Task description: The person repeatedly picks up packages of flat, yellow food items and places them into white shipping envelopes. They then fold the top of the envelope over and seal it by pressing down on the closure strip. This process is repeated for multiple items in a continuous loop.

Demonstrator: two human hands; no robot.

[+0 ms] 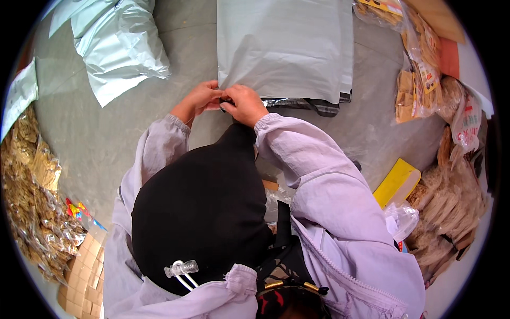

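A pile of flat grey plastic mailing bags (287, 50) lies ahead of me on the grey floor, dark inner edges showing along its near side. At its near left corner my right hand (244, 103) is closed in a pinch on the edge of the top bag. My left hand (203, 101) is closed too, its fingertips meeting those of the right hand at the same corner. Exactly what lies between the left fingers is partly hidden. The bag surface is creased near the hands.
Filled pale plastic bags (125, 50) lie at the far left. Clear packets of brown goods (32, 207) are heaped along the left edge. More packaged brown bundles (419, 80) line the right side, beside a yellow box (397, 182). My black-clad knee (199, 207) rises below my hands.
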